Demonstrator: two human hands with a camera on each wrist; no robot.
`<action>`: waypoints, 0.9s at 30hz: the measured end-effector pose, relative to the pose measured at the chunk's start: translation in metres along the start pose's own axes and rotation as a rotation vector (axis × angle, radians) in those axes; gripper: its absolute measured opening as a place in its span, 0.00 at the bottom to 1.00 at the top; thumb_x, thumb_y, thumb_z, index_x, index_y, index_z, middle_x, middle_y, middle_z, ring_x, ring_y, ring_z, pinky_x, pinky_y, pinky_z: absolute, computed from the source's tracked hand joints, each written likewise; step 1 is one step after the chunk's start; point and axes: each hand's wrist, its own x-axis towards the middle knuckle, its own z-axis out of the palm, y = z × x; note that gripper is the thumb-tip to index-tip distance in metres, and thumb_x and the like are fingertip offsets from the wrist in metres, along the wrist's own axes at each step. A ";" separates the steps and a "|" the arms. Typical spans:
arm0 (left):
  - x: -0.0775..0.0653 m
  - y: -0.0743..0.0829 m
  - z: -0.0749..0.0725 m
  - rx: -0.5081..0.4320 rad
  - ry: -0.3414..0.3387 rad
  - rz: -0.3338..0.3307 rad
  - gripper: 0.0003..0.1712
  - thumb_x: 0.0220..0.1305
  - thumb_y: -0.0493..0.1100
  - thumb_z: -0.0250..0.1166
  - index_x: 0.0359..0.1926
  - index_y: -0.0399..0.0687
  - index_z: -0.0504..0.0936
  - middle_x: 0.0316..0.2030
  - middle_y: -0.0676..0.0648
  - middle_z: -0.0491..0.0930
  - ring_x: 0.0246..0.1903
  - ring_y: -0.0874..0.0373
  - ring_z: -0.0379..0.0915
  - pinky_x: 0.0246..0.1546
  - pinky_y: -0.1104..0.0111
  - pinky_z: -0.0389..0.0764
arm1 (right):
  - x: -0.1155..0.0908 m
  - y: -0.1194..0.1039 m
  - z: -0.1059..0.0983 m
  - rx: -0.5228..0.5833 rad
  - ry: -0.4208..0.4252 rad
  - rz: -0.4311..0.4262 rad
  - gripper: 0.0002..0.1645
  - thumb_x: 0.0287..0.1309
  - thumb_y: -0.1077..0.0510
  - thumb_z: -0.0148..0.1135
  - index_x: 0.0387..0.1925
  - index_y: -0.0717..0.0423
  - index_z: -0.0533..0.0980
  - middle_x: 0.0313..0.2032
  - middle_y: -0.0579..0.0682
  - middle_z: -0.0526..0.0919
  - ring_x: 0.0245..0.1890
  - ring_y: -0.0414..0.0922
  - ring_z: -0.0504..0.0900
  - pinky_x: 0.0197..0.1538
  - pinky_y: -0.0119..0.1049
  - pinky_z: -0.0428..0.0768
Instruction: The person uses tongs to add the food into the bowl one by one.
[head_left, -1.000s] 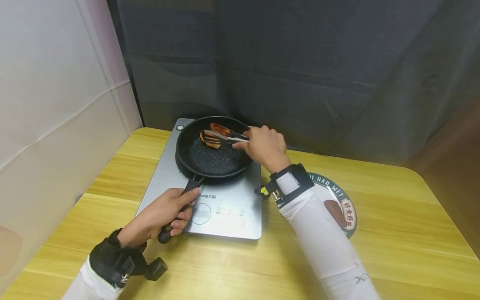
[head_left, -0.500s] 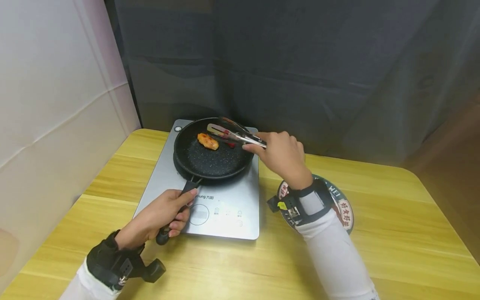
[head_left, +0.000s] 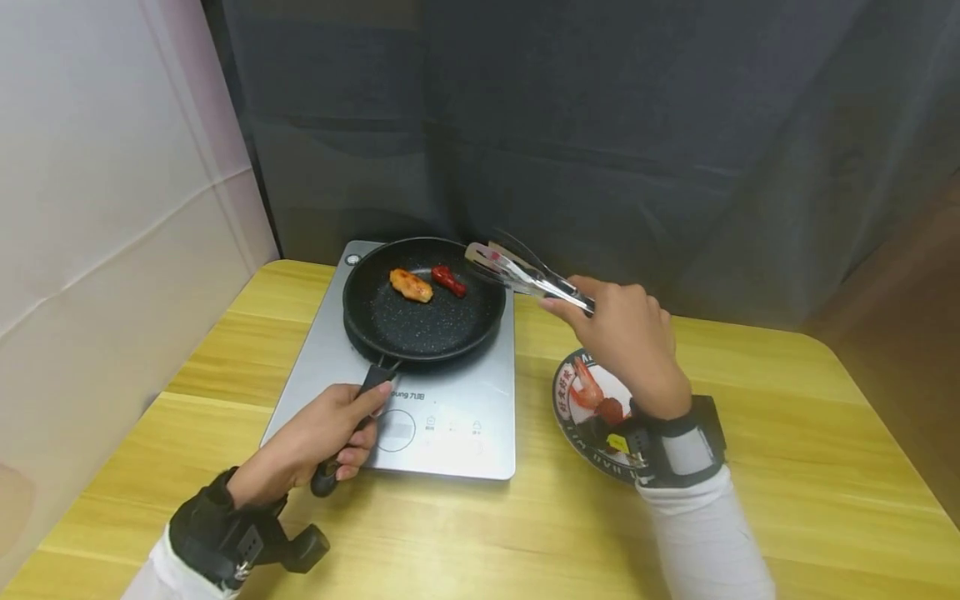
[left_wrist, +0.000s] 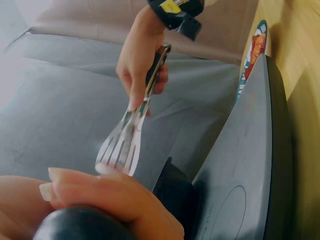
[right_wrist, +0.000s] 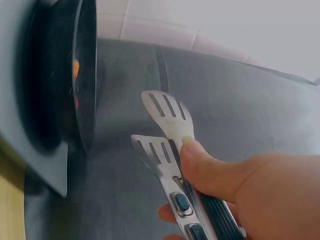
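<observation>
tongs [head_left: 528, 280] — aslant, tips [head_left: 483, 258] leftward

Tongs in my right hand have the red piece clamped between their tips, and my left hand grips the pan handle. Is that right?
One thing is wrong: the tongs hold nothing. The head view shows the red piece lying in the pan. The rest stands.

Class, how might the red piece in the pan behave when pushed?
The red piece may slide, since its surface looks glossy. It could swivel, being longer than wide. It's probably light, being far smaller than the pan.
</observation>
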 end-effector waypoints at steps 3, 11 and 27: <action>0.000 0.001 0.002 -0.008 -0.008 -0.003 0.24 0.74 0.56 0.48 0.30 0.42 0.59 0.14 0.53 0.56 0.10 0.63 0.54 0.08 0.74 0.63 | -0.010 0.014 -0.004 -0.013 -0.023 0.020 0.37 0.58 0.30 0.56 0.56 0.51 0.76 0.28 0.52 0.81 0.28 0.53 0.76 0.23 0.42 0.70; -0.003 0.004 0.003 -0.002 -0.008 0.007 0.24 0.74 0.56 0.48 0.29 0.42 0.59 0.15 0.53 0.57 0.10 0.63 0.53 0.08 0.73 0.63 | -0.041 0.049 -0.009 -0.003 -0.178 0.125 0.42 0.55 0.23 0.49 0.55 0.48 0.76 0.26 0.50 0.77 0.31 0.51 0.73 0.26 0.40 0.68; -0.002 0.005 0.003 0.008 -0.003 -0.032 0.26 0.74 0.58 0.48 0.29 0.41 0.60 0.15 0.53 0.57 0.10 0.63 0.54 0.09 0.73 0.64 | -0.098 0.139 -0.025 -0.166 -0.124 0.018 0.20 0.61 0.36 0.57 0.37 0.46 0.79 0.20 0.45 0.74 0.21 0.47 0.72 0.18 0.38 0.65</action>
